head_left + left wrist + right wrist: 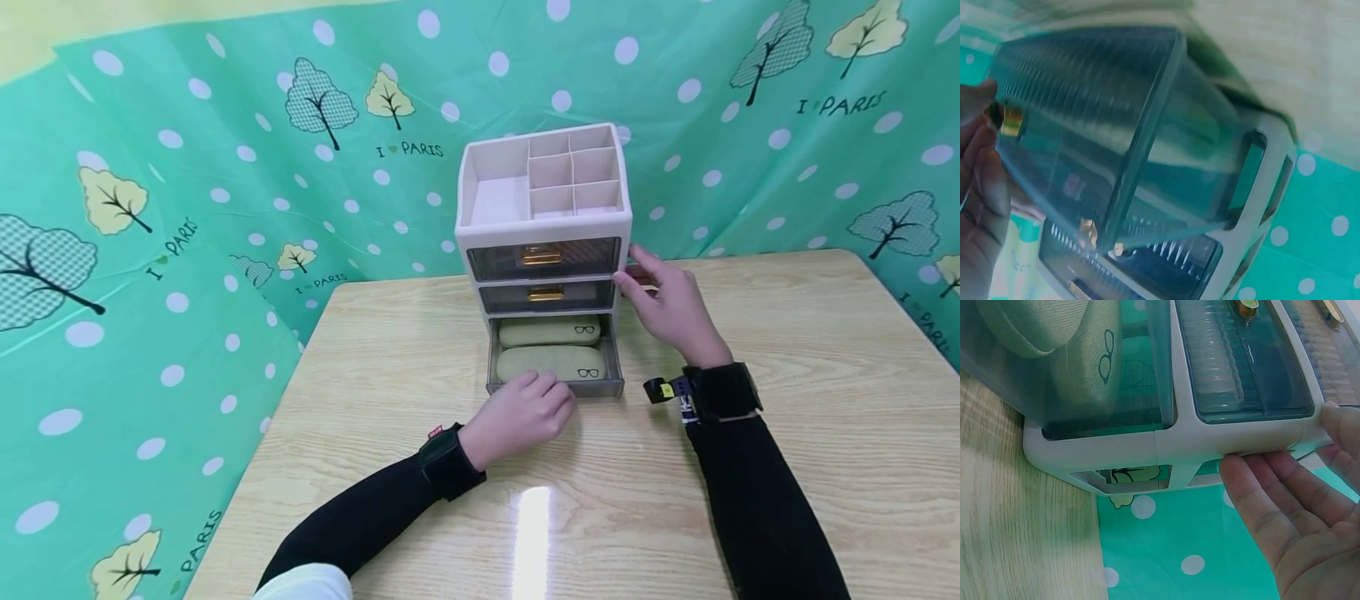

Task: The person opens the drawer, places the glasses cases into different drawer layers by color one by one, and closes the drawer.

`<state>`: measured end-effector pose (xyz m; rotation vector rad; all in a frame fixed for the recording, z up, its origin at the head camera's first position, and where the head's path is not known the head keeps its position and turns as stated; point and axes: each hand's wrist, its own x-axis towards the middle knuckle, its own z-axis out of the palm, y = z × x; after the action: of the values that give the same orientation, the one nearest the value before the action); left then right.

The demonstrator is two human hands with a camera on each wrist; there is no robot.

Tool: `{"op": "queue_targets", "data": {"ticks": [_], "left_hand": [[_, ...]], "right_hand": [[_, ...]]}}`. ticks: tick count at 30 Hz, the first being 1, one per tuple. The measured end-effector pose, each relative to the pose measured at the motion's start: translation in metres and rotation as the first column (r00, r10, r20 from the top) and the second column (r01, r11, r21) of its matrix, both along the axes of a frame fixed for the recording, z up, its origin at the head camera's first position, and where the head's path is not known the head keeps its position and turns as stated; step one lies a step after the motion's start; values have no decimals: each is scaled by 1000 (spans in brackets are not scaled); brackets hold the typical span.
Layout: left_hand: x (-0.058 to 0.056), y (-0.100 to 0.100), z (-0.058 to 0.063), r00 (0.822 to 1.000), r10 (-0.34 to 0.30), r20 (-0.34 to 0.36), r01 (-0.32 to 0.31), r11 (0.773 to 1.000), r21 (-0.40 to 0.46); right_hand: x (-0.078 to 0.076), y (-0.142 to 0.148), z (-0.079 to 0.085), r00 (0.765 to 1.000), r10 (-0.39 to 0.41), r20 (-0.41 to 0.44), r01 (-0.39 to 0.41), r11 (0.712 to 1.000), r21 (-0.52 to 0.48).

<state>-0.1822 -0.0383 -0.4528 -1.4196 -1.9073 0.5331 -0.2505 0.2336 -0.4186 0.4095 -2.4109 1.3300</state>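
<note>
A white desktop drawer organizer (547, 218) stands on the table, its bottom drawer (611, 377) pulled out. Two green glasses cases lie inside it, a rear case (543, 331) and a front case (543, 360), each printed with a small pair of glasses. My left hand (525, 417) is at the drawer's front, its fingers pinching the gold handle (1011, 122); the head view hides this grip. My right hand (667, 304) holds the organizer's right side, thumb at the front edge and fingers along the side wall (1235, 440).
Above the pulled-out drawer are two closed smoky drawers with gold handles, the upper drawer (577, 258) and the middle drawer (588, 296). Divided compartments (551, 171) top the organizer. Behind the wooden table (405, 367) hangs a green dotted cloth (247, 192).
</note>
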Motion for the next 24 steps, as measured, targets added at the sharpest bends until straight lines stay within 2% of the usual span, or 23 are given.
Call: {"op": "queue_targets", "data": {"ticks": [7, 17, 24], "left_hand": [[2, 1, -4, 999, 15, 37, -16, 1000, 20], [2, 2, -2, 997, 36, 68, -37, 999, 10], [-1, 2, 2, 997, 41, 68, -42, 999, 5]], "right_hand": [[-1, 0, 1, 1000, 0, -3, 0, 1000, 11], [0, -1, 0, 1000, 3, 2, -3, 1000, -4], [1, -1, 2, 1000, 0, 11, 0, 1000, -8]]}}
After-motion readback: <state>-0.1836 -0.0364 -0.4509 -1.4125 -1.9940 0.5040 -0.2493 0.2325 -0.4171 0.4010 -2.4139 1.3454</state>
